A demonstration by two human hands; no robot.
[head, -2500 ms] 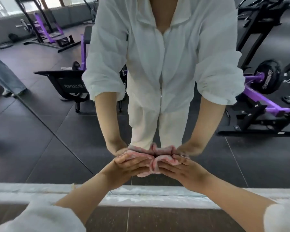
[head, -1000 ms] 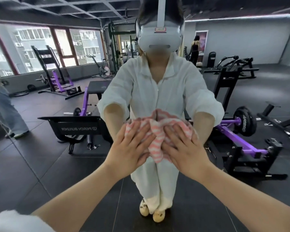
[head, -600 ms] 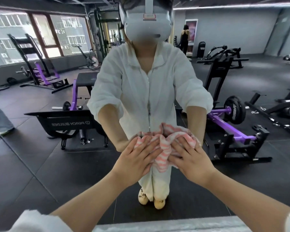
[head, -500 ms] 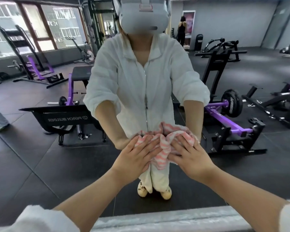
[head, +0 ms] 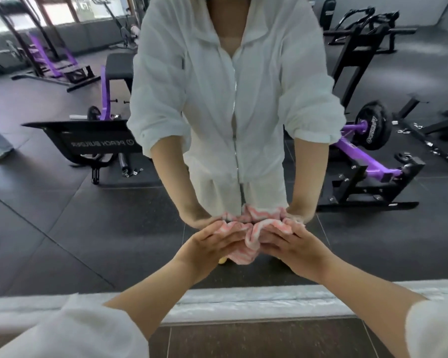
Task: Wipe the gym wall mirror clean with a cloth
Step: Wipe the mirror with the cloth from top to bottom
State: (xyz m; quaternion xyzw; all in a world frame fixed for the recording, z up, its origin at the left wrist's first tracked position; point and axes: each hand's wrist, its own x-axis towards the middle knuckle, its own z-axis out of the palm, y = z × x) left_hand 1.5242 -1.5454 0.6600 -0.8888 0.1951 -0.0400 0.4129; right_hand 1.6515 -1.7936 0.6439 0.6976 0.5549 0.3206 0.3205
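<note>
The wall mirror (head: 62,223) fills most of the head view and reflects the gym and a person in white. A bunched pink-and-white striped cloth (head: 246,241) lies against the glass low down, just above the mirror's bottom edge. My left hand (head: 212,244) presses the cloth's left side with straight fingers. My right hand (head: 292,244) presses its right side the same way. Both palms cover much of the cloth. The reflected hands meet mine at the glass.
A pale sill (head: 243,301) runs along the mirror's base, with dark floor tiles (head: 243,342) below it. The glass reflects black and purple gym machines (head: 367,164), a bench (head: 88,146) and rubber flooring.
Both hands have slid the cloth down the mirror from chest height to near the bottom edge. My view has tilted down, so the sill has come into sight.
</note>
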